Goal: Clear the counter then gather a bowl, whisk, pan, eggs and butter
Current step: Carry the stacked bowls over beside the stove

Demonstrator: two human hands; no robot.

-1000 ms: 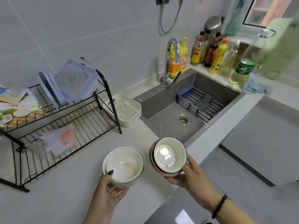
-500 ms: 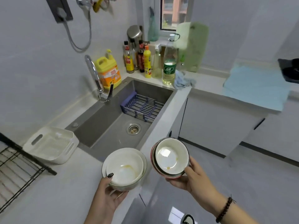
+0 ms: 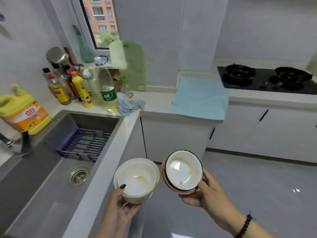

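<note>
Grey-tiled kitchen w/ white cabinets and a pale L-shaped surface [image 3: 154,103] running round the corner. Left hand [image 3: 120,212] cups a nested pair of white bowls [image 3: 137,179] from below, thumb hooked over the near rim, dark nail polish showing; inner bowl has a yellowish smear. Right hand [image 3: 205,196] grips a second stack, white inside w/ a red outer bowl [image 3: 182,170], tilted toward the camera, thumb on the rim, fingers underneath. Beaded bracelet [image 3: 244,225] on that wrist. Both stacks are held in the air just past the front edge of the sink [image 3: 42,169], over the grey floor, almost touching each other.

Sink's to the left: drain at the bottom, a blue wire rack [image 3: 84,145] sitting in the far end. Behind it a big yellow detergent jug [image 3: 24,114], then a cluster of sauce and oil bottles [image 3: 80,90] in the corner, plus a crumpled blue rag [image 3: 130,104]. Green cutting board [image 3: 130,66] leans against the wall by the window. Further right a light blue cloth [image 3: 200,98] is spread flat, then a black 2-burner gas hob [image 3: 267,78].
</note>
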